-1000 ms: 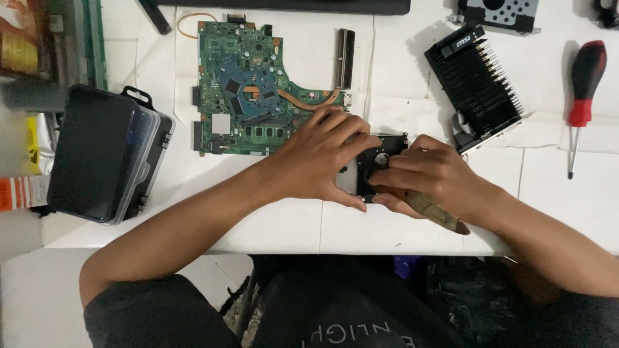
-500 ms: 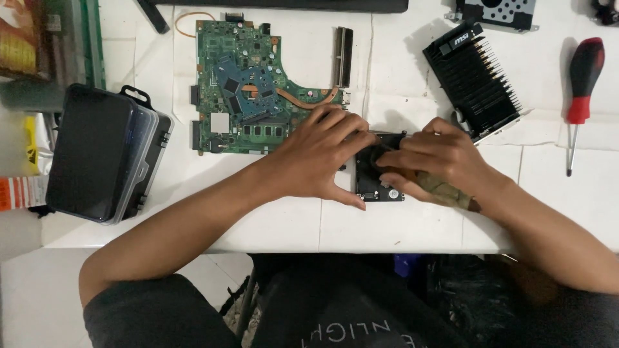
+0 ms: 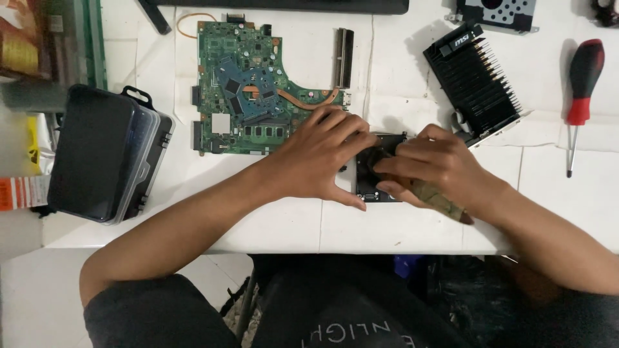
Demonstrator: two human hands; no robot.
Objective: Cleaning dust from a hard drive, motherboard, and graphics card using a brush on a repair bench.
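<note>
Left hand: the left hand (image 3: 322,158) lies palm down in the middle of the frame, fingers spread flat and thumb stretched out along the left edge of the small black part (image 3: 373,174); it presses on the part rather than closing around it.
Right hand: the right hand (image 3: 438,171) sits just right of centre with its fingers curled over the same part; a mottled brown-green handle (image 3: 438,198) sticks out beneath the palm toward the lower right, so the hand is closed around that handle. The working end of the handle is hidden.
Small black part: flat and dark, lying on the desk (image 3: 193,206) at the centre of the frame between the two hands, mostly covered by them; only its lower left corner and middle show.
Green circuit board: the green circuit board (image 3: 251,90) lies flat in the upper middle, with a copper pipe across it; the left fingertips reach its lower right edge.
Black finned card: the black finned card (image 3: 474,77) rests at an angle in the upper right, just above the right hand.
Screwdriver: a screwdriver with a red and black handle (image 3: 583,84) lies at the far right, well apart from both hands.
Black case: a closed black case (image 3: 103,154) stands at the left of the frame.
</note>
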